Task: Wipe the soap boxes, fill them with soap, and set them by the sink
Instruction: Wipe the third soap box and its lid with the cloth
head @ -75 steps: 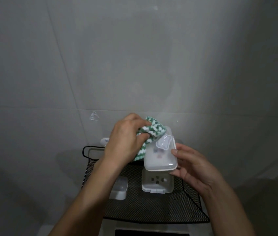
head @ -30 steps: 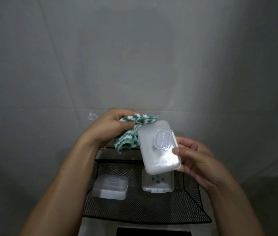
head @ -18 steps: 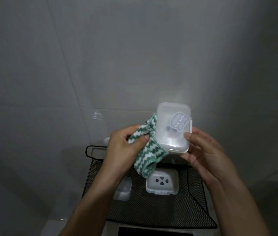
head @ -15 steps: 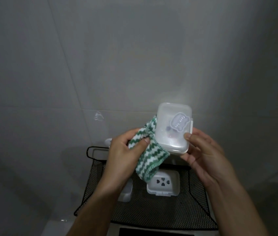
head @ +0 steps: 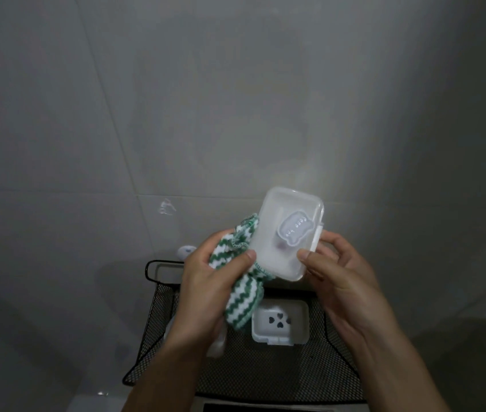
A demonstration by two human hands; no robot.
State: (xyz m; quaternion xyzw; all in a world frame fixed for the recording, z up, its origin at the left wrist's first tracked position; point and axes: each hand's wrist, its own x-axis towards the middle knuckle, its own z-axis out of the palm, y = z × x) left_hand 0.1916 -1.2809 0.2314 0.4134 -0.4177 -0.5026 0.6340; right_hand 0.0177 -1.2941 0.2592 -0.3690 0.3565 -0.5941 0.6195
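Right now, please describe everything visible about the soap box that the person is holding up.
The soap box is a translucent white plastic case, rectangular with rounded corners, and closed. A raised cloud-shaped emblem with small lettering sits on the face turned to the camera. Something dark shows faintly through the plastic; what it is cannot be told. The box is held tilted in the air, above the black mesh basket. The right hand grips its right edge, and the left hand presses a green-and-white zigzag cloth against its left side.

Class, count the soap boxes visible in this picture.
3: a translucent white plastic soap box held up in both hands; a white one in the black mesh basket; another, mostly hidden behind the left forearm.
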